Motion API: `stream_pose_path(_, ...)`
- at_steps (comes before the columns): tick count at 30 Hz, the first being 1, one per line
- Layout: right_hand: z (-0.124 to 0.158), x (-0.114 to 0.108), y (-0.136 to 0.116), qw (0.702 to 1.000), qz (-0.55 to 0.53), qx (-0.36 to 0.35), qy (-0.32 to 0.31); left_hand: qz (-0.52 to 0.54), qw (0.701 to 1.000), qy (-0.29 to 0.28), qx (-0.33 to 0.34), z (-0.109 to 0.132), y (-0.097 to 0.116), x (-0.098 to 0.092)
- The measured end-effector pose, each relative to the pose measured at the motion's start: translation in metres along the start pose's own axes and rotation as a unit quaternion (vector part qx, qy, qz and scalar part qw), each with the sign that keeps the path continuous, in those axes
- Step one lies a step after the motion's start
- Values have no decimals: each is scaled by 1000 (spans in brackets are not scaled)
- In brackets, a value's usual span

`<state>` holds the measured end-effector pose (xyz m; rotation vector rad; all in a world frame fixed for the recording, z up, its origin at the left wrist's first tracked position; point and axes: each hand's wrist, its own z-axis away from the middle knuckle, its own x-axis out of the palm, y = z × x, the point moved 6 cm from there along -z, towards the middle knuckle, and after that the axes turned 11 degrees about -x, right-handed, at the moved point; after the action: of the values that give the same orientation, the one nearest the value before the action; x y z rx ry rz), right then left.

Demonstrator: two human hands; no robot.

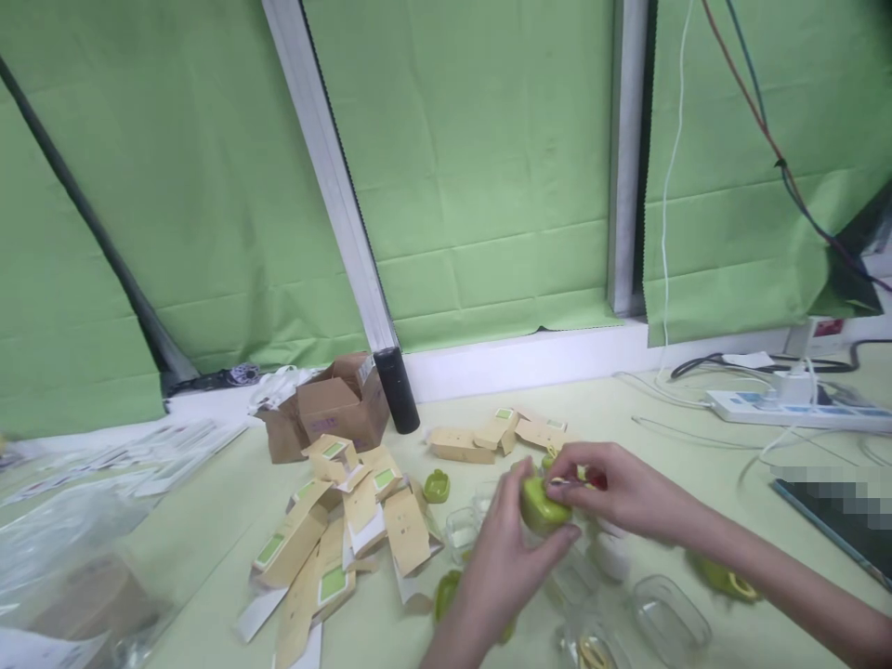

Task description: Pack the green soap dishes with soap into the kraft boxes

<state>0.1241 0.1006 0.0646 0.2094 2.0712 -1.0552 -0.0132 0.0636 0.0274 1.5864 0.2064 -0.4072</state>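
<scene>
My left hand is closed around a small rounded green case, holding it up over the table. My right hand pinches a thin small tool with a red part against the case; its exact kind is hard to make out. Under and beside my hands lie clear plastic trays. An open green shell sits left of my hands, and another green piece is partly hidden behind my left forearm. A green item with a yellowish loop lies partly behind my right forearm.
Opened tan cardboard sleeves lie heaped at left, with more behind. A brown carton and black cylinder stand at the back. At right are a power strip, cables and a dark tablet-like device. Plastic wrap lies far left.
</scene>
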Motion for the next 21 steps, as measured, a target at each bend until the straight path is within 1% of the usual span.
stream_pose_path(2, 12, 2, 0, 992, -114, 28, 46, 123, 991, -55, -12, -4, -2, 14)
stream_pose_path(3, 19, 5, 3, 980, -179, 46, 68, 192, 978, -78, -25, -4, -6, 19)
stream_pose_path(4, 26, 10, 6, 966, -237, 63, 80, 262, 960, -92, -44, -4, -11, 24)
stream_pose_path(6, 38, 24, 11, 936, -329, 101, 68, 388, 913, -96, -83, -3, -22, 30)
stream_pose_path(7, 44, 32, 13, 927, -352, 121, 51, 437, 889, -93, -99, -2, -27, 31)
stream_pose_path(8, 48, 39, 14, 924, -357, 133, 32, 473, 869, -88, -113, -1, -32, 33)
stream_pose_path(9, 51, 44, 15, 927, -349, 134, 23, 494, 856, -85, -124, 0, -35, 34)
stream_pose_path(10, 52, 47, 14, 934, -334, 126, 22, 501, 851, -85, -130, 0, -36, 34)
stream_pose_path(11, 52, 48, 14, 942, -315, 113, 30, 494, 855, -89, -132, 0, -37, 35)
stream_pose_path(12, 52, 47, 14, 949, -297, 100, 42, 471, 868, -92, -126, 0, -36, 35)
stream_pose_path(13, 52, 45, 14, 954, -280, 92, 60, 432, 891, -89, -111, 0, -35, 35)
stream_pose_path(15, 53, 40, 17, 959, -245, 99, 101, 307, 948, -55, -66, 3, -30, 31)
stream_pose_path(16, 54, 39, 18, 962, -227, 105, 110, 236, 970, -30, -46, 5, -27, 30)
stream_pose_path(17, 54, 38, 19, 965, -212, 105, 110, 170, 985, -12, -32, 7, -23, 29)
stream_pose_path(18, 54, 38, 18, 969, -201, 97, 104, 115, 993, -6, -28, 10, -20, 30)
stream_pose_path(19, 54, 39, 17, 972, -197, 85, 95, 73, 997, -15, -33, 11, -17, 31)
stream_pose_path(20, 54, 39, 17, 973, -202, 73, 90, 41, 998, -36, -42, 12, -15, 33)
stream_pose_path(21, 54, 36, 18, 970, -211, 63, 102, 14, 997, -55, -50, 11, -12, 33)
